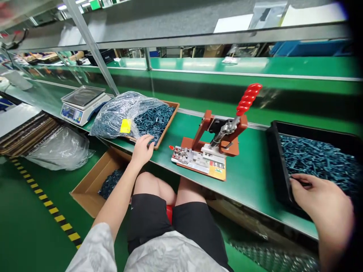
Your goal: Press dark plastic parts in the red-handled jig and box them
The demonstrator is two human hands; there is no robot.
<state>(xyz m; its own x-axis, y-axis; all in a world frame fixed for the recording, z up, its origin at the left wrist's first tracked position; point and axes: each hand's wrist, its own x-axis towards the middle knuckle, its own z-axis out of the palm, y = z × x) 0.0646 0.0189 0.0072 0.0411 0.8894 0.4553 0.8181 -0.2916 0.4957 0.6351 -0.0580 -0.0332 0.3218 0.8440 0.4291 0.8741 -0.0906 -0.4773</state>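
My left hand [143,150] reaches over the near edge of a brown tray [168,130], its fingertips at a heap of small dark blue plastic parts [155,120]. Finger and thumb look slightly apart, and I see nothing held between them. A clear plastic bag [112,113] with a yellow label covers the tray's left part. Over the near left corner of a black tray [279,170] is my right hand [320,196], thumb and fingers pinched together at the rim. Whatever it pinches is too hidden to name. Similar blue parts [317,156] fill this tray.
Between the trays stands a toggle clamp fixture [198,160] with a raised red handle [249,99]. A weighing scale [83,104] sits at the left. Below the bench is a cardboard box [87,189] containing dark parts. A metal post [92,45] rises behind the bag.
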